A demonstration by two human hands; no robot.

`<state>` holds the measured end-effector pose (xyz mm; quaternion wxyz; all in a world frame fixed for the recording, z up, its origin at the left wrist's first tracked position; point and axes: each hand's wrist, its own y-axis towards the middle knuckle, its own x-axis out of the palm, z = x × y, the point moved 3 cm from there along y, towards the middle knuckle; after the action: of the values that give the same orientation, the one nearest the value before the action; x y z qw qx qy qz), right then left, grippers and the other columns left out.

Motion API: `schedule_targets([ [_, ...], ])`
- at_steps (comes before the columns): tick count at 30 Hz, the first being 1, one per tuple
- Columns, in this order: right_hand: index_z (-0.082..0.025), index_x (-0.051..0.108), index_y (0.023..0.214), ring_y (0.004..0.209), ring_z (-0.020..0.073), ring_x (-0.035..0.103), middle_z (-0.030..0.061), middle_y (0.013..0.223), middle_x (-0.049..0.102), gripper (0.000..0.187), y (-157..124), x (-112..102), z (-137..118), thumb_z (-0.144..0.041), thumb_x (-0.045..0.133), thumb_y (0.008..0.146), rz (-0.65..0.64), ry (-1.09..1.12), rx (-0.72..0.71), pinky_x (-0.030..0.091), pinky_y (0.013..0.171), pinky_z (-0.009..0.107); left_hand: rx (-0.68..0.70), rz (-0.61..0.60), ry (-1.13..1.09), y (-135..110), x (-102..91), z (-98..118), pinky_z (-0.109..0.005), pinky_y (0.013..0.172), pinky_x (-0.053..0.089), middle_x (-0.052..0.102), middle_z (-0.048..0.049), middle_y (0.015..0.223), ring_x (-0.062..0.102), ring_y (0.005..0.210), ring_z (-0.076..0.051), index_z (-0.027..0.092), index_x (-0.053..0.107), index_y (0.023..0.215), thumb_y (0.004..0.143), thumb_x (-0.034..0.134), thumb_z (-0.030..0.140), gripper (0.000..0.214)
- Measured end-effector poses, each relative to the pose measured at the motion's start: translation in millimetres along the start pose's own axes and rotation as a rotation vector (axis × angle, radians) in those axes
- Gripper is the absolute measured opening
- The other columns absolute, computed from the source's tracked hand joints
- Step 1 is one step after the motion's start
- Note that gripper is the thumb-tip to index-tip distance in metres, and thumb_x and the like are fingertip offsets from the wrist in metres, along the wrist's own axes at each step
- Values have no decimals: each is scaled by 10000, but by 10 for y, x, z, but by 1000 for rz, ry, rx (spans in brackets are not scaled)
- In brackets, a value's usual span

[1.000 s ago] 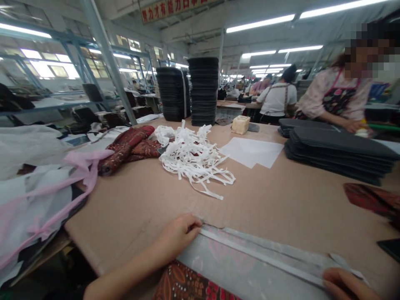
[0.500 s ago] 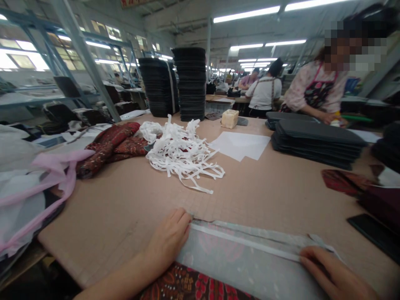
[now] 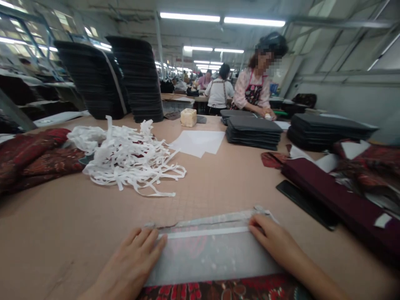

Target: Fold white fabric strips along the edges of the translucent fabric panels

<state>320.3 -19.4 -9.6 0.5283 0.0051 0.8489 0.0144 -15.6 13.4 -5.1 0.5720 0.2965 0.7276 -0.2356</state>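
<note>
A printed cloth lies at the table's front, its pale grey wrong side up, with a dark red patterned part showing below. Along its top runs a narrow white strip, near the folded upper edge. My left hand is closed on the cloth's upper left corner, fingers bent over the edge and thumb beside the strip's end. At the right end, my right hand pinches the cloth and the strip's end between thumb and fingers. Some fingertips are hidden.
Beyond lies a tangled heap of white strips, with white paper sheets farther right. Tall dark stacks stand behind. On the right are a phone-like black slab, a maroon bundle and grey panels. A co-worker stands across.
The view has turned right. My left hand has gone from a curled grip at the cloth's corner to a flatter hold. The cloth lies more level before me, my right hand still at its end.
</note>
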Motion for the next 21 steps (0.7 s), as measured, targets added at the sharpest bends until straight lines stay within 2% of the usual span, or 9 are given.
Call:
schedule_targets([
  [2, -193, 508, 738, 725, 195, 560, 46, 765, 600, 124, 5, -17, -34, -167, 412, 812, -1, -11, 6, 408, 658, 298, 33, -69, -11, 164, -77, 80, -414, 885, 393, 615, -101, 1069, 530, 984, -259, 165, 640, 1038, 777, 445, 29, 354],
  [4, -190, 506, 730, 728, 192, 555, 44, 763, 598, 115, 6, -26, -58, -138, 433, 802, 7, -25, 4, 403, 657, 287, 125, -121, -40, 360, -174, 241, -406, 845, 423, 608, -120, 1072, 542, 943, -259, 133, 616, 1066, 779, 425, 14, 365],
  [7, -186, 512, 719, 727, 186, 547, 38, 756, 595, 120, -1, -22, -82, -102, 458, 785, 23, -44, 5, 397, 659, 275, 303, -71, -136, 636, -286, 570, -394, 807, 450, 570, -132, 1137, 536, 951, -255, 133, 478, 1237, 799, 397, 17, 461],
  [11, -182, 527, 721, 725, 178, 535, 31, 755, 594, 112, -13, -25, -68, -92, 489, 773, 40, -44, 26, 386, 656, 264, 382, 9, -179, 852, -218, 877, -407, 745, 472, 580, -140, 1060, 531, 903, -266, 111, 501, 1186, 822, 419, 77, 375],
  [14, -186, 534, 734, 724, 170, 536, 17, 755, 593, 105, -27, -77, 30, -99, 487, 772, 40, 16, 63, 379, 645, 254, 406, 11, -168, 895, -117, 919, -404, 766, 468, 574, -144, 1061, 519, 933, -266, 94, 510, 1166, 835, 420, 75, 343],
  [21, -187, 512, 706, 694, 156, 540, -1, 712, 579, 136, -89, -277, 342, -73, 446, 738, 44, 161, 143, 379, 631, 240, 409, 9, -182, 898, 2, 843, -384, 823, 445, 556, -113, 1118, 501, 977, -252, 135, 471, 1219, 817, 423, 38, 416],
])
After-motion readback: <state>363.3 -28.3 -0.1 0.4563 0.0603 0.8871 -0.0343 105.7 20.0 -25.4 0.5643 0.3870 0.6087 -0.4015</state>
